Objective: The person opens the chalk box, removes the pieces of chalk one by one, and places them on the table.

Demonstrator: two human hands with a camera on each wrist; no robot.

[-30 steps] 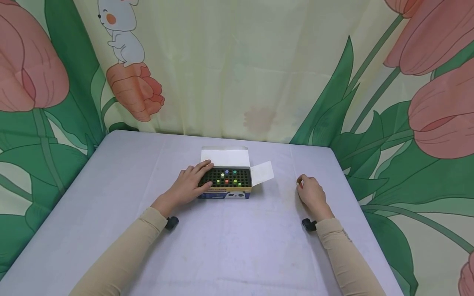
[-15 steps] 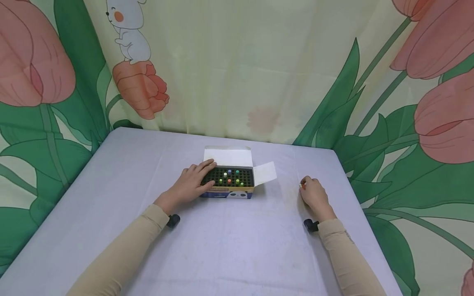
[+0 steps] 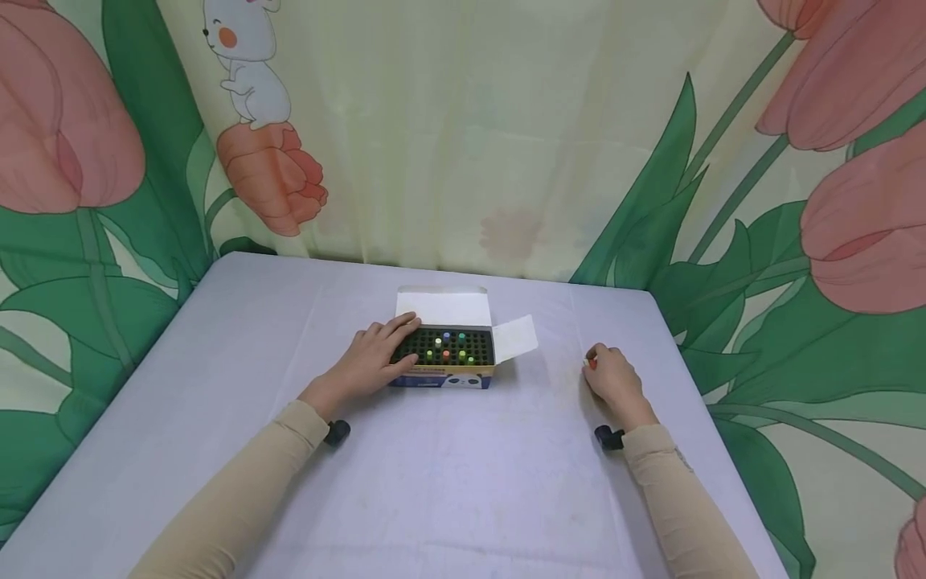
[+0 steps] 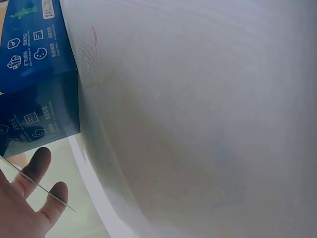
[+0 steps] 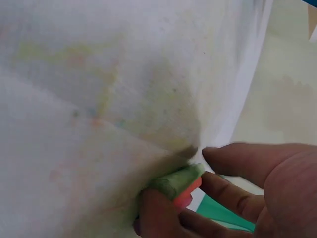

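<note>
Head view high, forward-down; wrist views close; tabletop [image 3: 463, 482] shared.

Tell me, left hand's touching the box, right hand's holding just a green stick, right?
Not just that: the right wrist view shows an orange stick beside the green stick in the right hand. The left hand does touch the box.

white-clothed table [image 3: 463, 498], pale yellow curtain [image 3: 448, 145] behind its far edge, printed rabbit [image 3: 259, 90] and carrot [image 3: 266, 173] above the far left corner, pink tulips [image 3: 864, 225] beyond both side edges
</note>
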